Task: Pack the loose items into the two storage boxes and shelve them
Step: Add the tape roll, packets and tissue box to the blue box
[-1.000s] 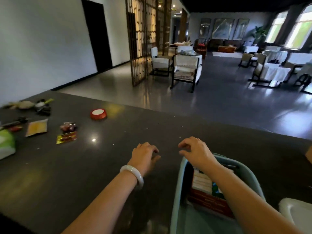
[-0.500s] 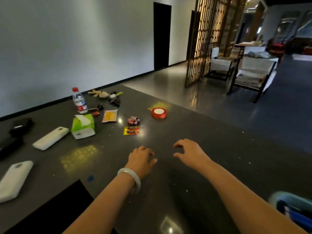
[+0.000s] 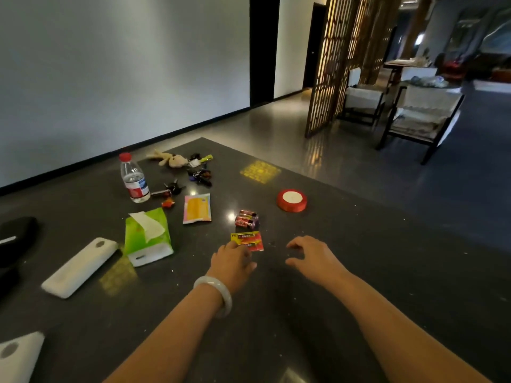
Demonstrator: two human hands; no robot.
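Now, left hand (image 3: 231, 262): fingers curled loosely, tips touching the near edge of the yellow-red battery pack (image 3: 248, 241).
Right hand (image 3: 313, 254): relaxed, spread above the tabletop (image 3: 359, 244), holding nothing.
Loose items: red tape roll (image 3: 292, 200), tissue pack (image 3: 147, 236), water bottle (image 3: 134, 178), spread toward the tabletop's far left corner.

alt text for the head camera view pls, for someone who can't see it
A person's left hand reaches onto a yellow and red battery pack on a dark table, the right hand hovering beside it, fingers loosely curled. Further back lie loose batteries, a red tape roll, a green tissue pack and a water bottle.
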